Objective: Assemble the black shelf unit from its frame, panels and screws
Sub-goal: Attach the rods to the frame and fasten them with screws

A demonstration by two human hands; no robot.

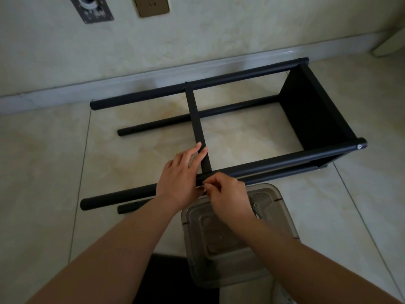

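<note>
The black shelf frame [274, 160] lies on its side on the tiled floor, its tubular legs running left to right. A black end panel [315, 110] closes its right end. A middle panel [196, 119] stands edge-on between the near and far legs. My left hand [179, 172] lies over the near leg, straight fingers pressing the middle panel's near end. My right hand [225, 194] pinches something small against the near leg at that joint; the thing itself is hidden by my fingers.
A clear plastic box [280, 207] stands on the floor just under my right wrist, with small hardware inside. The wall skirting [131, 77] runs behind the frame. A dark object [166, 279] lies at the bottom edge between my forearms.
</note>
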